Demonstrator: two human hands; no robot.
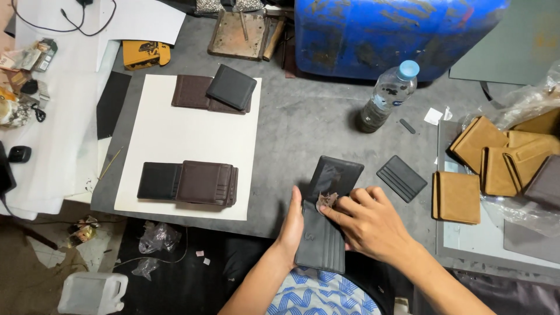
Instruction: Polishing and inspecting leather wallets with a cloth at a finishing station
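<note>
- Wallet [326,224] in the hands: dark grey.
- Card holder [401,178]: dark grey.
- Wallets on the board [188,182]: black and dark brown.
- Board [181,140]: cream.
- Wallets at right [496,160]: tan.
- Drum [391,32]: blue, scuffed.
- Bottle [388,96]: clear, pale blue cap.
- Tabletop [303,125]: grey.
- Cloth [321,296] at the lap: blue and white zigzag.

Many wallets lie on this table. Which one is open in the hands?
The dark grey wallet at the table's near edge. The left hand steadies it, and the right hand presses a small scrap on it. All others lie untouched.
</note>
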